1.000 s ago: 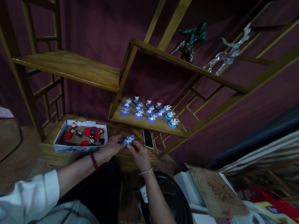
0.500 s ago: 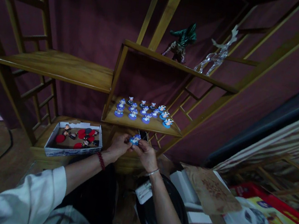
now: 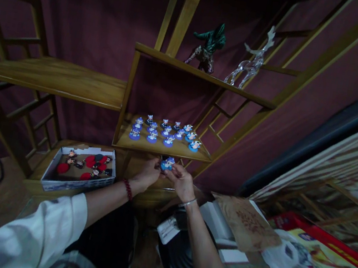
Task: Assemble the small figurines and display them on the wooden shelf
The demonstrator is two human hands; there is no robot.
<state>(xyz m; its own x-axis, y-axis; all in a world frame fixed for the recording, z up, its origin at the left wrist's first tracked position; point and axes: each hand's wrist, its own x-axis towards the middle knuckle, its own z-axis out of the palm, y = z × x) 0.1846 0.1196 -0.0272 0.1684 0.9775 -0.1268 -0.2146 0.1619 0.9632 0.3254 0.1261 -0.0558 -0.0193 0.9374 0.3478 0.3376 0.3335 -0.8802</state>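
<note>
1. Figurine [image 3: 167, 164] with a blue base: you've got it pinched between your left hand [image 3: 149, 174] and right hand [image 3: 183, 182], near the front edge of the small shelf [image 3: 180, 149].
2. Similar little figures [image 3: 152, 136] stand in rows up there, three blue-based ones along its right edge.
3. White box [image 3: 78, 183] of red-and-black figures [image 3: 91, 161] sits toward the left edge of the lower shelf [image 3: 122, 158].

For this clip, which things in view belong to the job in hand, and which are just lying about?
Job in hand:
blue-based figurine, held between left hand and right hand
small figurines grouped on the shelf
probably the open box with red-and-dark figurines

Just lying about, it seems:
green-topped statue
clear deer
black stool
red-and-yellow package
</note>
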